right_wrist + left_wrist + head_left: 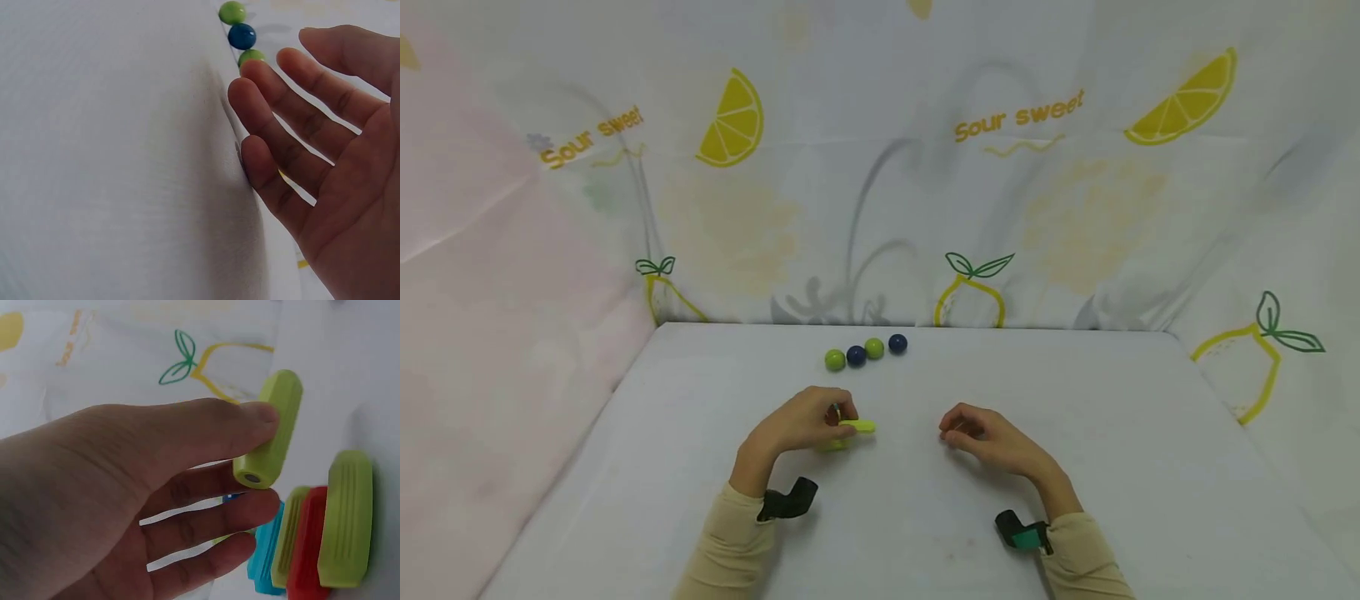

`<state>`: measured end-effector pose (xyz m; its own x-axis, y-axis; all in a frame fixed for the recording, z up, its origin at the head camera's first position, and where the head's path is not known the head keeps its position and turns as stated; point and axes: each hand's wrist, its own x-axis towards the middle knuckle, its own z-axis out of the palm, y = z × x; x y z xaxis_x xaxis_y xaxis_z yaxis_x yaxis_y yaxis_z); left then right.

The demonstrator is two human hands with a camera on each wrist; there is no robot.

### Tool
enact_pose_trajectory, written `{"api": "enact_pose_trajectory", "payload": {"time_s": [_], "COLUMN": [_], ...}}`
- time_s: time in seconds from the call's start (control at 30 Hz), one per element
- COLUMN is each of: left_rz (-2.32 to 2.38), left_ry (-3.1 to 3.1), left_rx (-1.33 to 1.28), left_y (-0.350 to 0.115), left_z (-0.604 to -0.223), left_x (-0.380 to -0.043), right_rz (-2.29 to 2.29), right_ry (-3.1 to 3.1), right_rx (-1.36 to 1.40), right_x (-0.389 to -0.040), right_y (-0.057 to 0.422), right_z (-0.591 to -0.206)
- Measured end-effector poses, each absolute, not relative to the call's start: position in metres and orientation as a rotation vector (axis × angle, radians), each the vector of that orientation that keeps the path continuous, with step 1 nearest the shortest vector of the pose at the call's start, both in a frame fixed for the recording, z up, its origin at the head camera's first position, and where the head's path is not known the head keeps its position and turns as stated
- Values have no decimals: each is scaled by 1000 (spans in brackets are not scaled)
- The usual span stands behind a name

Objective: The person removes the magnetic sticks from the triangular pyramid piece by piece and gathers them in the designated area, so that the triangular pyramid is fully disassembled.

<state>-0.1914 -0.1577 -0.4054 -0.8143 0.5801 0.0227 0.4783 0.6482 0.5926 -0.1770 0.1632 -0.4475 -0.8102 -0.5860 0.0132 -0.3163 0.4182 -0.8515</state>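
Between thumb and forefinger my left hand [805, 421] pinches a yellow-green magnetic rod [282, 419], raised above the table; a small grey metal disc shows in its near end. Below that hand, in the left wrist view, lie more rods side by side: a green rod [345, 519], a red rod [308, 544], another green rod [291, 528] and a light blue rod [269, 556]. The hand mostly hides them in the head view. Over the table to the right, my right hand [996, 442] holds nothing, its fingers loosely bent and apart.
Toward the table's back edge sit a green ball [835, 360], a dark blue ball [856, 357], a second green ball [874, 348] and a second dark blue ball [898, 343]. A lemon-print cloth [865, 192] hangs behind the white table [1075, 383].
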Motion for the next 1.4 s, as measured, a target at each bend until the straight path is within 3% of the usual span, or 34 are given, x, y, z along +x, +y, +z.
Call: {"api": "enact_pose_trajectory", "payload": {"time_s": [0.23,0.73,1.4], "left_rz": [983,1185,1092], "left_ry": [2905,3076,3113], "left_rx": [607,366,412], "left_y": [-178,-180,-177], "left_z": [-416,-456,-446], "left_x": [-203,-220,-222], "right_rz": [-1363,-1371,-1322], "right_ry": [2374,2361,2640], "right_rx": [-783,-809,-708], "right_x": [-178,-179,-186], "right_y": [167,167,178], "right_z": [-451,-454,-452]}}
